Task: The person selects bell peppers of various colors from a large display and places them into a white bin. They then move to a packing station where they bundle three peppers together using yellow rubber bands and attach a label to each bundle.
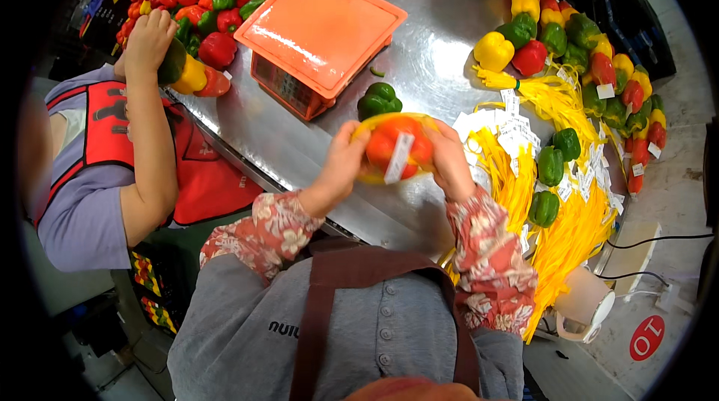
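Note:
Between my two hands is a red bell pepper in a yellow mesh sleeve, with a white tag bearing print across its front. My left hand grips the left side of the sleeve, and my right hand grips the right side. The bundle is slightly blurred, and whether other peppers sit beneath the red one is hidden. Just beyond it, a green bell pepper rests on the stainless steel table. Right of my right hand lie yellow mesh sleeves with white tags.
An orange weighing scale stands ahead. Loose peppers are heaped far left, where a co-worker's hand holds a packed bundle. Tagged pepper bundles lie at right. Several green peppers rest on the sleeves, near a cream jug.

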Demonstrator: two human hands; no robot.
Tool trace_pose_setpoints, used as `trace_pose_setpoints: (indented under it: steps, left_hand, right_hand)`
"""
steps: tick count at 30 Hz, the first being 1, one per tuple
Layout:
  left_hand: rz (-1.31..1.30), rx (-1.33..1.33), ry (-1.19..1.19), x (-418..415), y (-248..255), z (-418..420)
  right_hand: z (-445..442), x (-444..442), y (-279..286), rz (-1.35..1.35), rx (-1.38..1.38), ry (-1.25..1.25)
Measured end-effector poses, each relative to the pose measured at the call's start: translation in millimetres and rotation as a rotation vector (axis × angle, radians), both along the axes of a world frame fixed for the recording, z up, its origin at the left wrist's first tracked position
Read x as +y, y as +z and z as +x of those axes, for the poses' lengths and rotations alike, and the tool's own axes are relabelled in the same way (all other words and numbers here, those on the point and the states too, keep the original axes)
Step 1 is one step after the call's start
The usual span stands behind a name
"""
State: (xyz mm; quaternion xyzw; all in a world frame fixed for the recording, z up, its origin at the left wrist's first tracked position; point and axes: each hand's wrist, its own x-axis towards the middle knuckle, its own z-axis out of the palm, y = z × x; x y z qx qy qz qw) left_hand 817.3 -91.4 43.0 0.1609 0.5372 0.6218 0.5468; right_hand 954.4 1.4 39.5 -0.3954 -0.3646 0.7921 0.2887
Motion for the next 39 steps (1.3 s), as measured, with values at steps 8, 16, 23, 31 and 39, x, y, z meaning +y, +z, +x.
trace_pose_setpoints:
  steps: [8, 16, 23, 31, 39]
  left_hand:
    - [-0.033, 0.047, -0.066, 8, -59, -27]
    - [-0.043, 0.097, -0.055, -22, -69, 4]
    - [0.229, 0.368, -0.110, 6, 7, -25]
    - [0.261, 0.395, -0.075, 55, 12, -44]
    - [0.167, 0.317, 0.076, 44, -14, -46]
  right_hand:
    - [-19, 3, -67, 0.324, -0.106, 0.037]
    - [-13, -32, -60, 0.064, 0.000, -0.129]
    - [-28, -9, 46, -0.001, 0.150, -0.165]
    - [-49, 33, 19, 0.145, 0.234, -0.169]
    - [-61, 44, -7, 0.208, 0.128, -0.134]
